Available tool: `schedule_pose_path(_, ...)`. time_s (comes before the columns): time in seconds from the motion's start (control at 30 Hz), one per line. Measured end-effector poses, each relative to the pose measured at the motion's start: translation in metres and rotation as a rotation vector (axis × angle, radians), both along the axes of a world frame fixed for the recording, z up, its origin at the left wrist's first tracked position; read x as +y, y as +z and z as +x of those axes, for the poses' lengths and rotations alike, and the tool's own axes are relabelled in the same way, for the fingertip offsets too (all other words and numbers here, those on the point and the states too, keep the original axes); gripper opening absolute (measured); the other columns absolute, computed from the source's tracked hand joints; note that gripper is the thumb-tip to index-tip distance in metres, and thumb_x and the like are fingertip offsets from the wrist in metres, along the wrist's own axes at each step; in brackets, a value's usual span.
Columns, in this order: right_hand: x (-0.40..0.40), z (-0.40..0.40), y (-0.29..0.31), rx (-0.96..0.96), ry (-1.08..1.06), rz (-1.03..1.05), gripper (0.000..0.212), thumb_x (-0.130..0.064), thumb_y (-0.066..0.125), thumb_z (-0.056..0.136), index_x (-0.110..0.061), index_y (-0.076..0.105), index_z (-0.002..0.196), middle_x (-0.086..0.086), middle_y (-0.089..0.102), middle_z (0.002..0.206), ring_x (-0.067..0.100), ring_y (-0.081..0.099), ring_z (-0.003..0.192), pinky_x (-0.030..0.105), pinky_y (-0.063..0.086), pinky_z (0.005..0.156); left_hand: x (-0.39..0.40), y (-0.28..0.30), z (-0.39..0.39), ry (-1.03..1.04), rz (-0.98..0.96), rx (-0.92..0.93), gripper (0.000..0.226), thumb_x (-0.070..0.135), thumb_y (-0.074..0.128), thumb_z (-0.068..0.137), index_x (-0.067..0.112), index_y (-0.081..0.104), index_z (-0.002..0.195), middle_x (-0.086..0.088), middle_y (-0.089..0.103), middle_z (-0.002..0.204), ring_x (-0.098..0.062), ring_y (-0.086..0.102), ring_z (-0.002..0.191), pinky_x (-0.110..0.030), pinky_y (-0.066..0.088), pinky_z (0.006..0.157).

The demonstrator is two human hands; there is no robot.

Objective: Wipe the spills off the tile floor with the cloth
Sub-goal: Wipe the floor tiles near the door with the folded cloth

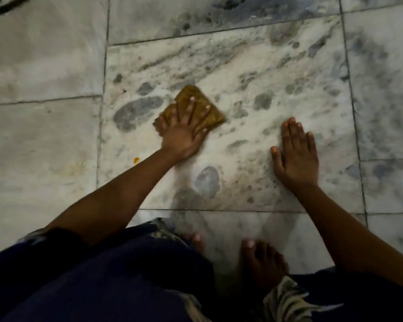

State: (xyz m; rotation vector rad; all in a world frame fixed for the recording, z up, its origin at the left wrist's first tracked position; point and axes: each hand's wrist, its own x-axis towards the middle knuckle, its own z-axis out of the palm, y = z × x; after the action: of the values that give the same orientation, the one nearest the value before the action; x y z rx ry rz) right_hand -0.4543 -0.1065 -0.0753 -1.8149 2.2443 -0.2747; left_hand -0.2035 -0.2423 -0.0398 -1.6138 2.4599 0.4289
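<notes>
One folded cloth (196, 108), soft and light I'd guess, so pressing flat beats pinching: left hand (184, 133) spread on it, right hand (297, 154) flat on the tile floor (277, 73).

The tile floor (254, 73) is pale grey-white marble, mottled with darker grey blotches and streaks and crossed by thin dark grout lines. The folded cloth (209, 113) is mustard brown. A small orange spot (136, 160) marks the tile left of the central one, beside the grout line. The person's clothing (116, 275) is dark navy, with a hem patterned in grey, cream and black (286, 300).
</notes>
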Motion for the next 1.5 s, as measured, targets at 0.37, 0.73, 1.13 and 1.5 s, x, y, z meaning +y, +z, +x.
schedule_pose_path(0.37,-0.009,0.032,0.006,-0.026,-0.08,0.012,0.07,-0.047,0.016,0.091,-0.005,0.023,0.147,0.014,0.017,0.155,0.027,0.015,0.144,0.046,0.003,0.115,0.09,-0.015,0.063,-0.444,-0.148,-0.003,0.052,0.055,0.018,0.094,0.039,0.025,0.143,0.0,0.023,0.153,-0.041,0.02,0.137,-0.059,0.013,0.107)
schedule_pose_path(0.73,-0.025,0.081,0.009,-0.019,0.278,-0.018,0.063,-0.042,0.028,0.094,-0.004,0.03,0.145,0.014,0.026,0.153,0.025,0.024,0.141,0.041,0.008,0.114,0.039,-0.006,0.031,-0.132,-0.065,-0.051,0.063,0.061,0.01,0.086,0.041,0.002,0.145,0.0,0.001,0.158,-0.042,-0.003,0.142,-0.066,0.004,0.107)
schedule_pose_path(1.13,-0.033,0.097,-0.002,0.0,0.312,-0.016,0.065,-0.042,0.029,0.094,-0.004,0.026,0.146,0.014,0.022,0.154,0.024,0.02,0.142,0.041,0.011,0.116,0.036,-0.012,0.096,0.011,-0.162,-0.04,0.061,0.059,0.017,0.089,0.037,0.02,0.145,-0.006,0.018,0.156,-0.045,0.011,0.139,-0.066,0.011,0.104)
schedule_pose_path(1.5,-0.034,0.094,-0.002,-0.018,0.319,-0.039,0.065,-0.043,0.029,0.094,-0.004,0.028,0.145,0.015,0.024,0.153,0.025,0.022,0.142,0.039,0.012,0.116,0.115,-0.016,0.127,-0.171,-0.119,0.008,0.054,0.054,0.014,0.094,0.04,0.01,0.147,-0.008,0.021,0.154,-0.041,0.011,0.139,-0.066,0.013,0.106)
